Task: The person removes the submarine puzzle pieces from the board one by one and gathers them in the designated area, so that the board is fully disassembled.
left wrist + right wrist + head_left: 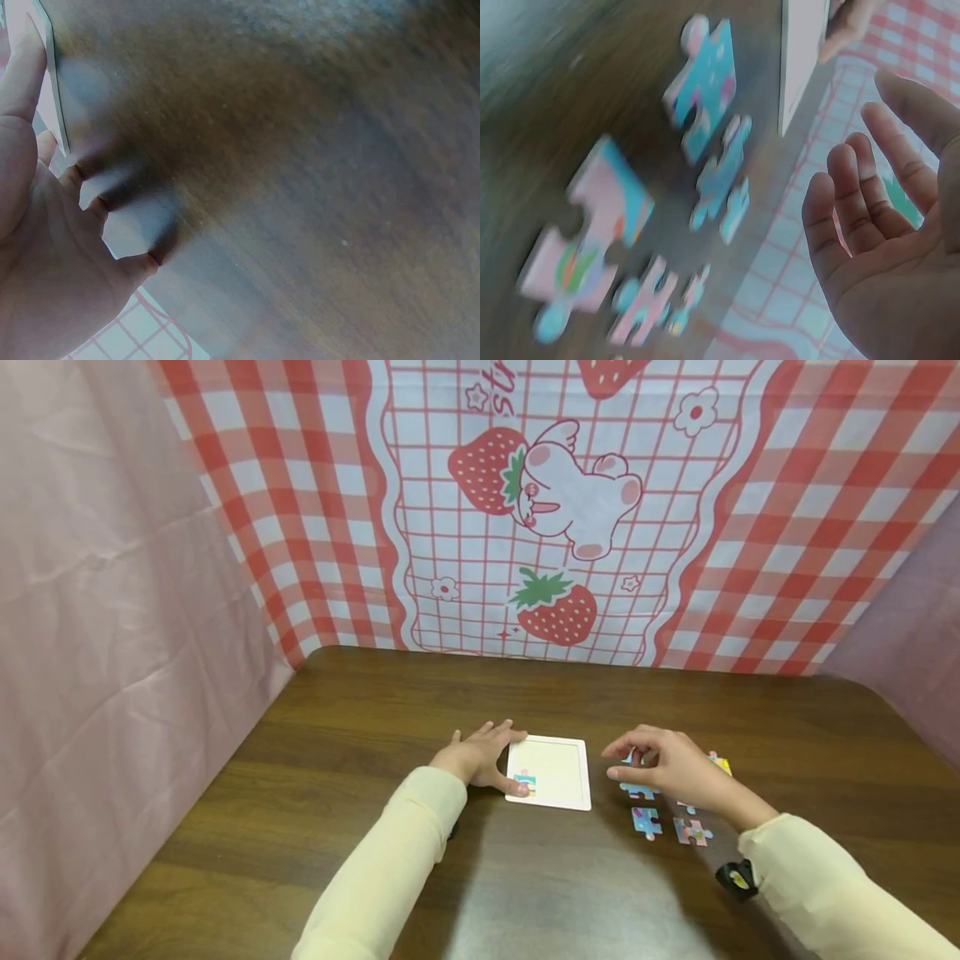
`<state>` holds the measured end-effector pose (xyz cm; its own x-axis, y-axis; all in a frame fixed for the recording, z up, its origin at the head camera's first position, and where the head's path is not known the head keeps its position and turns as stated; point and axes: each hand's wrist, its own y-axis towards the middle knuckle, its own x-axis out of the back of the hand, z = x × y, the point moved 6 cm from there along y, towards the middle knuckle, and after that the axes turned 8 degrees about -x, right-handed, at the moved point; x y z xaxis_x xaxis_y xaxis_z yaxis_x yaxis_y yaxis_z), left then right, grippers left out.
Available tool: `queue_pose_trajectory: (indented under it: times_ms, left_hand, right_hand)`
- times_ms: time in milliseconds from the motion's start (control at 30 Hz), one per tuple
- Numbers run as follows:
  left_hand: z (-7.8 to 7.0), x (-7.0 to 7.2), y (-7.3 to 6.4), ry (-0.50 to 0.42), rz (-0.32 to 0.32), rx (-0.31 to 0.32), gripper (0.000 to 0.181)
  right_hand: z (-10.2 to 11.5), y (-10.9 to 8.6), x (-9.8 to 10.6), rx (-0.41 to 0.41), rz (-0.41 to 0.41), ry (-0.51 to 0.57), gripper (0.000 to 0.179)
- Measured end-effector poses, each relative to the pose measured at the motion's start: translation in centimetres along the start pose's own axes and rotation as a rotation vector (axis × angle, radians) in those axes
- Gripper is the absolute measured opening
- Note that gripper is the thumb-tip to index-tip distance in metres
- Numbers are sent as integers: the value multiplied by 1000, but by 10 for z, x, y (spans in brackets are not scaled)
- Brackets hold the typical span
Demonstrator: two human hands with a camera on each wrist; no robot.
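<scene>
A square white puzzle tray (558,756) lies on the table, with one blue puzzle piece (524,779) in its near left corner. My left hand (480,757) is spread at the tray's left side, its thumb resting on that piece and its other fingers reaching along the left edge. To the right of the tray, my right hand (675,767) hovers over loose puzzle pieces with fingers loosely bent and nothing between them. A blue piece (646,822) and a pink piece (692,832) show in front of it. The hand partly covers several others.
The brown wooden table (375,718) has a red checked cloth (330,510) with strawberries hanging behind it. A pale pink curtain (112,610) hangs on the left. A dark wrist strap (738,880) is at the right sleeve.
</scene>
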<state>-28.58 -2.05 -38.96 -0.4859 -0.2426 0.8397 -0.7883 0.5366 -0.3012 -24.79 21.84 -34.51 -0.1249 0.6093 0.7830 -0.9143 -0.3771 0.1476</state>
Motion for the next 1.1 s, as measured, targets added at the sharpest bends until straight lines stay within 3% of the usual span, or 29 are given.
queue_pose_trajectory:
  times_ms: [300, 633, 900, 1100]
  left_hand:
    - [3, -2, 3, 22, -2, 2, 91]
    - [0, -1, 1, 74, 22, 18, 92]
    - [1, -1, 1, 85, 24, 17, 93]
    - [14, -9, 18, 105, 39, 17, 96]
  right_hand:
    - [17, 27, -39, -33, 123, 16, 22]
    - [39, 43, -72, 46, 148, -60, 20]
    - [49, 49, -84, 122, 149, -156, 18]
    - [46, 52, -84, 66, 169, -158, 15]
